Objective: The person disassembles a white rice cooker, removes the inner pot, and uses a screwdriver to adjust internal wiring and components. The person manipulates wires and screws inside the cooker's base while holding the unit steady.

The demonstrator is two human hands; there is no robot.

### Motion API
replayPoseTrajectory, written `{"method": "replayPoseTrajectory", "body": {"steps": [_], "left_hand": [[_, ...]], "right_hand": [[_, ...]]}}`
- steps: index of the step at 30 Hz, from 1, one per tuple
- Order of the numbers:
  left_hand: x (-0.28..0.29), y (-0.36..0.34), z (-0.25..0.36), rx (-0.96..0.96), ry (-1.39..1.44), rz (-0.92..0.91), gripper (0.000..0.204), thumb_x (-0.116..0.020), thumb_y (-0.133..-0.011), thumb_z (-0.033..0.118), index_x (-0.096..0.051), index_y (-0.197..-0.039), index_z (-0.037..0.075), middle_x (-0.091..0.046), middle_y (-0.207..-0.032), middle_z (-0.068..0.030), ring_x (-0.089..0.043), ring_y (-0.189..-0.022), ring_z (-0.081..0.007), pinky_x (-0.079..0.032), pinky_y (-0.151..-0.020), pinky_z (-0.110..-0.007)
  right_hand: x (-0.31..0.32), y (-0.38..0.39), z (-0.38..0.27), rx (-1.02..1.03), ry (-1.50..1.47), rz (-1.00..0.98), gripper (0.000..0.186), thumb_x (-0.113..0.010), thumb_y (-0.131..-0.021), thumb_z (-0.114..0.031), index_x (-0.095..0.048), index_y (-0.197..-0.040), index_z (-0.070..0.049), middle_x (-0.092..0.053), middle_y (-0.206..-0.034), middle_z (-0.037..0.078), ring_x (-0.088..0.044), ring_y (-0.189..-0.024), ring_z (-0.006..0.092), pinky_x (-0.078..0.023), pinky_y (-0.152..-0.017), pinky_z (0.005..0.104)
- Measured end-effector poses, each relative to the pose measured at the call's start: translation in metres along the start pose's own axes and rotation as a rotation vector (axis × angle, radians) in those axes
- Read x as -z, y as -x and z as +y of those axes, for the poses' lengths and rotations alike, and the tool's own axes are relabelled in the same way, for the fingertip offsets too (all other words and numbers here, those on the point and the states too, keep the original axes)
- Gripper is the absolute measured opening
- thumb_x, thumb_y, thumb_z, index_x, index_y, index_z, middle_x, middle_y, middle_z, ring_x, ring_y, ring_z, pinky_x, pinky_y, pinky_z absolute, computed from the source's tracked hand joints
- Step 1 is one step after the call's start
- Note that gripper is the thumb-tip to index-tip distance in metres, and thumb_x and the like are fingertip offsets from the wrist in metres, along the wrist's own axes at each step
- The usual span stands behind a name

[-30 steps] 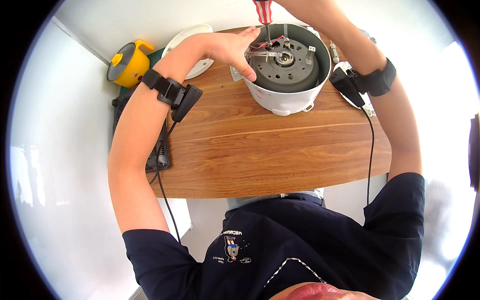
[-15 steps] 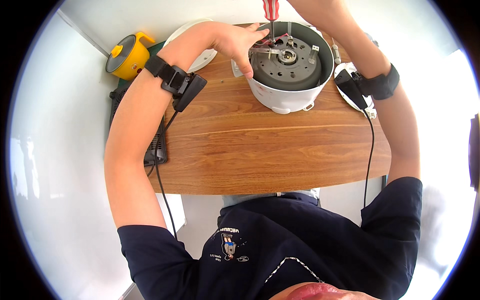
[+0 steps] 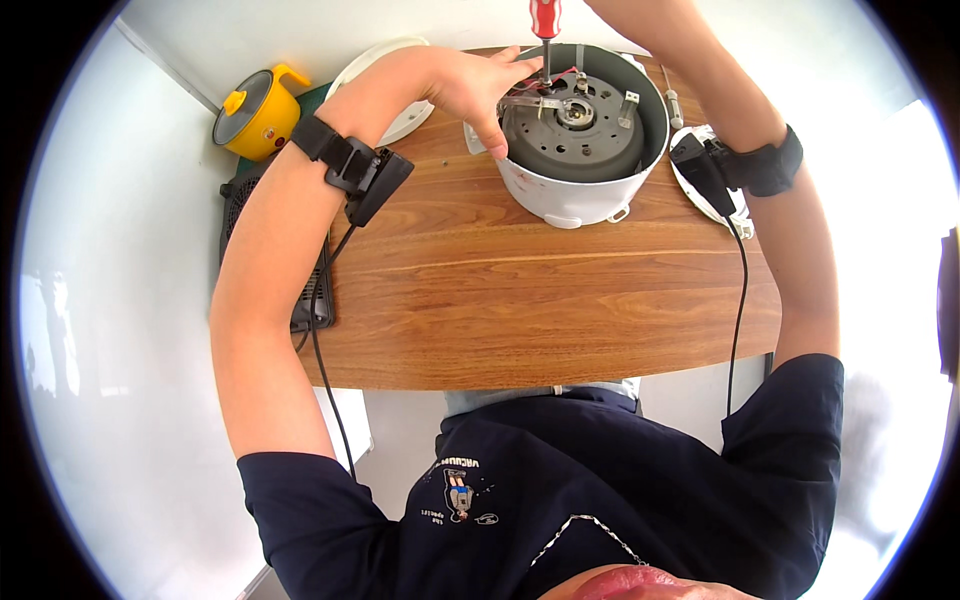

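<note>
A round white appliance housing (image 3: pixel 575 200), much like a rice cooker's body, stands at the far edge of the table. Inside it sits a dark grey metal disc (image 3: pixel 560 150) with a central hub, small brackets and red wires. My left hand (image 3: pixel 478 92) lies across the housing's left rim, thumb and fingers spread. Its fingertips come close to the shaft of a screwdriver (image 3: pixel 545 18) with a red and white handle, standing upright over the disc's far left part. My right hand (image 3: pixel 625 8) reaches past the top edge, by the handle; its fingers are out of sight.
A yellow pot (image 3: pixel 268 120) with a lid stands at far left, near a black slotted case (image 3: pixel 318 300). Behind my left forearm lies a white round lid (image 3: pixel 405 120). A white plate-like part (image 3: pixel 703 195) lies right of the housing. Cables trail from both black wrist devices.
The screwdriver and my right wrist have shifted very slightly to the right. My left hand stays on the rim, almost unmoved.
</note>
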State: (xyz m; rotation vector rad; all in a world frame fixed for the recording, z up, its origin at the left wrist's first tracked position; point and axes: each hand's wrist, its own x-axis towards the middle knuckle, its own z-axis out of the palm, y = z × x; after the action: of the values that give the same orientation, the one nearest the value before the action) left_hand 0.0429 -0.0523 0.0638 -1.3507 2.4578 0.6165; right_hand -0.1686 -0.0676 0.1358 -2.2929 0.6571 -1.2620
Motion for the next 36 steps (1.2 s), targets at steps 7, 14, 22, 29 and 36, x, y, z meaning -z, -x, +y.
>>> {"method": "replayPoseTrajectory", "body": {"steps": [7, 14, 22, 29, 36], "left_hand": [[0.0, -0.001, -0.002, -0.004, 0.034, -0.004, 0.138, -0.094, -0.068, 0.034, -0.007, -0.174, 0.011, 0.002, -0.178, -0.0286, -0.035, -0.158, -0.0406, -0.043, -0.12, -0.046], [0.0, -0.004, -0.002, 0.0, 0.053, 0.005, 0.138, -0.094, -0.067, 0.032, -0.009, -0.174, 0.012, 0.0, -0.178, -0.0266, -0.034, -0.159, -0.0406, -0.044, -0.12, -0.047], [0.001, -0.004, -0.001, 0.026, 0.023, -0.004, 0.139, -0.095, -0.066, 0.033, -0.009, -0.174, 0.012, 0.0, -0.179, -0.026, -0.034, -0.159, -0.0393, -0.044, -0.12, -0.048], [-0.004, -0.005, -0.006, 0.03, -0.028, 0.023, 0.139, -0.094, -0.067, 0.032, -0.007, -0.174, 0.013, -0.001, -0.179, -0.024, -0.035, -0.159, -0.0397, -0.045, -0.119, -0.047], [-0.002, -0.004, -0.002, 0.02, -0.012, 0.016, 0.136, -0.093, -0.068, 0.03, -0.008, -0.174, 0.012, -0.003, -0.179, -0.0244, -0.038, -0.157, -0.0397, -0.046, -0.118, -0.047]], "right_hand": [[0.014, -0.003, 0.004, -0.058, -0.017, -0.186, 0.033, -0.074, -0.098, -0.015, -0.072, -0.13, -0.005, -0.073, -0.105, 0.011, -0.068, -0.089, 0.0167, -0.057, -0.082, 0.0334], [-0.004, 0.006, 0.011, 0.255, 0.178, 0.032, 0.025, -0.068, -0.102, -0.012, -0.071, -0.125, -0.005, -0.067, -0.1, 0.009, -0.066, -0.092, 0.0172, -0.056, -0.081, 0.0337], [-0.012, 0.02, -0.006, 0.296, 0.139, 0.021, 0.025, -0.063, -0.101, -0.004, -0.068, -0.125, 0.0, -0.065, -0.105, 0.008, -0.065, -0.092, 0.0178, -0.055, -0.083, 0.0318], [-0.012, 0.013, 0.001, 0.17, -0.053, 0.007, 0.028, -0.073, -0.098, -0.009, -0.071, -0.126, -0.004, -0.067, -0.109, 0.009, -0.065, -0.096, 0.0188, -0.055, -0.085, 0.0339], [-0.009, 0.01, 0.002, 0.164, 0.101, 0.011, 0.031, -0.072, -0.098, -0.009, -0.07, -0.128, -0.003, -0.069, -0.106, 0.007, -0.064, -0.094, 0.016, -0.055, -0.084, 0.0339]]}}
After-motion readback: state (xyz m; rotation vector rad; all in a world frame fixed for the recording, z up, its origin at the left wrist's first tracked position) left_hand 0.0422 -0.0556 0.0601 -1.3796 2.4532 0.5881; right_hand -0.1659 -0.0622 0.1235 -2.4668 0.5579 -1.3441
